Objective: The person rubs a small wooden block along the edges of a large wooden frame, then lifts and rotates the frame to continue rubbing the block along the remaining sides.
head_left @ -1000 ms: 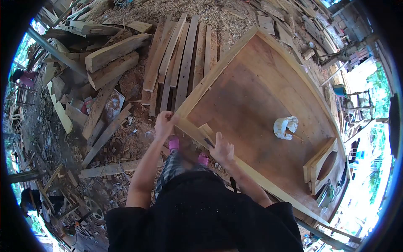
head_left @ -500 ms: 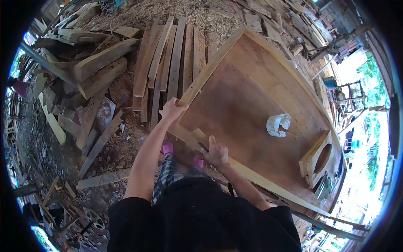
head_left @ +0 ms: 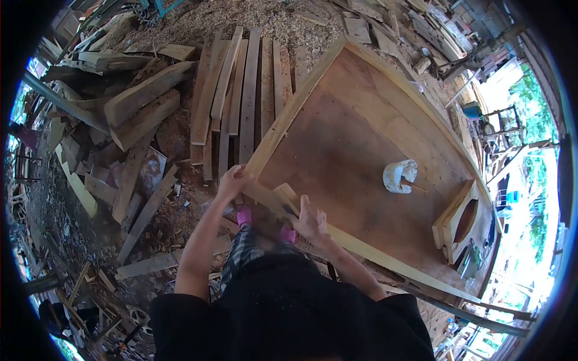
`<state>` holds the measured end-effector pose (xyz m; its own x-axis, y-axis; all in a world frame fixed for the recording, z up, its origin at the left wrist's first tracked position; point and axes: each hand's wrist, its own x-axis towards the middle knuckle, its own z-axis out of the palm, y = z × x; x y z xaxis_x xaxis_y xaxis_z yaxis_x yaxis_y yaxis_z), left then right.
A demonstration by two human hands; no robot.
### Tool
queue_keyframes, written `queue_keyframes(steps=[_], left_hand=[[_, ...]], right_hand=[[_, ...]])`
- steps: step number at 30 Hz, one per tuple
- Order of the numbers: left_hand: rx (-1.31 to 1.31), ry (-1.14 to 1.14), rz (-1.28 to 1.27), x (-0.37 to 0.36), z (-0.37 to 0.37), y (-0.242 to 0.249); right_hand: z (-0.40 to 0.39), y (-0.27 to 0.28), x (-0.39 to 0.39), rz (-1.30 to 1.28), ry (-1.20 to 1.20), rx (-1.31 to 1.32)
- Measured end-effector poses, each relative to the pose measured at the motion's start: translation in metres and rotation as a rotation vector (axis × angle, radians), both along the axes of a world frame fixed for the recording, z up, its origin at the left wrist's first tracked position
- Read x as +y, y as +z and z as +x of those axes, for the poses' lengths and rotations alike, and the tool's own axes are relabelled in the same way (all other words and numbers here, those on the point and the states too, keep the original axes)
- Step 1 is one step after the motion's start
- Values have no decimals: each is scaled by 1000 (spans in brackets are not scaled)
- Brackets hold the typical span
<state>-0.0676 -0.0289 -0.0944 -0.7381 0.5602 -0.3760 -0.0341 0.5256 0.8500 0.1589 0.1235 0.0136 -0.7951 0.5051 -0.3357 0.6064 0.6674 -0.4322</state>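
Observation:
A large brown panel point(head_left: 349, 138) with a raised pale wooden rim point(head_left: 301, 103) lies in front of me, slanting to the right. My left hand point(head_left: 233, 180) is closed at the rim's near left corner, its fingers curled against the wood. Over the near edge, my right hand point(head_left: 312, 221) is closed around a dark, narrow piece whose kind I cannot make out. A short pale wood block point(head_left: 286, 196) sits against the rim just beyond that hand. On the panel stands a cut white plastic container point(head_left: 398, 177) with a thin stick in it.
An angled wooden piece with an opening point(head_left: 453, 222) stands at the panel's right end. Long boards point(head_left: 250, 90) lie side by side beyond my left hand. Heavy offcuts point(head_left: 147, 96) are heaped at left. Wood scraps and sawdust point(head_left: 289, 27) cover the ground.
My left hand has shifted down and slightly left at the rim's corner. My right hand stays nearly in place, its fingers slightly more spread. The view has moved slightly.

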Motion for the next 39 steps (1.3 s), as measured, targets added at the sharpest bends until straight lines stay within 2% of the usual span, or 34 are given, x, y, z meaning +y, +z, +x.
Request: queue_keyframes(steps=[2, 3, 5, 6, 9, 10, 11, 13, 15, 17, 18, 19, 22, 25, 26, 29, 33, 34, 35, 37, 38, 39], left_hand=[[22, 74, 193, -13, 15, -3], [23, 78, 192, -20, 23, -8], [-241, 289, 430, -28, 37, -18], [-354, 356, 511, -25, 45, 2], [-314, 420, 608, -26, 57, -10], [-276, 335, 633, -28, 58, -20], [-285, 339, 622, -31, 59, -20], [70, 177, 366, -34, 59, -19], [79, 128, 382, -37, 52, -16], [177, -16, 314, -42, 42, -6], [-50, -14, 410, -44, 39, -21], [-61, -1, 417, -47, 36, -24], [20, -117, 338, -56, 28, -14], [68, -195, 331, -54, 24, 5], [68, -150, 344, -52, 25, 9], [72, -101, 365, -51, 29, 5], [30, -146, 305, -52, 32, -2], [-95, -112, 292, -51, 35, -17], [-93, -110, 292, -50, 32, -9], [72, -165, 219, -50, 28, 14], [66, -171, 210, -50, 28, 13], [75, -177, 203, -48, 25, 12]], right_hand=[[-14, 1, -14, 8, 16, -38], [-22, 3, -22, 6, 20, -37], [-40, 10, -38, 14, 105, 74], [-56, 11, -42, 9, 140, 44], [-126, -12, -28, 154, 114, 118], [-151, -14, -17, 196, 118, 145], [-178, -13, -3, 170, 111, 99], [-201, -6, 6, 150, 103, 48], [-208, 1, 5, 137, 5, 79], [-180, -6, -19, 136, -19, 61], [-159, -5, -34, 114, -4, 34], [-137, -4, -52, 126, 53, 23], [-133, -4, -52, 140, 121, 7], [-179, -6, -13, 169, 24, 31], [-196, -7, 0, 200, -51, 53], [-215, -4, 11, 248, -75, 11], [-150, -12, -54, 252, 76, 52], [-138, -7, -66, 265, 145, 85], [-142, -7, -60, 265, 147, 87], [-156, -7, -33, 123, 146, -21], [-170, -12, -16, 225, 116, 87], [-192, -7, 3, 238, 45, 69]])
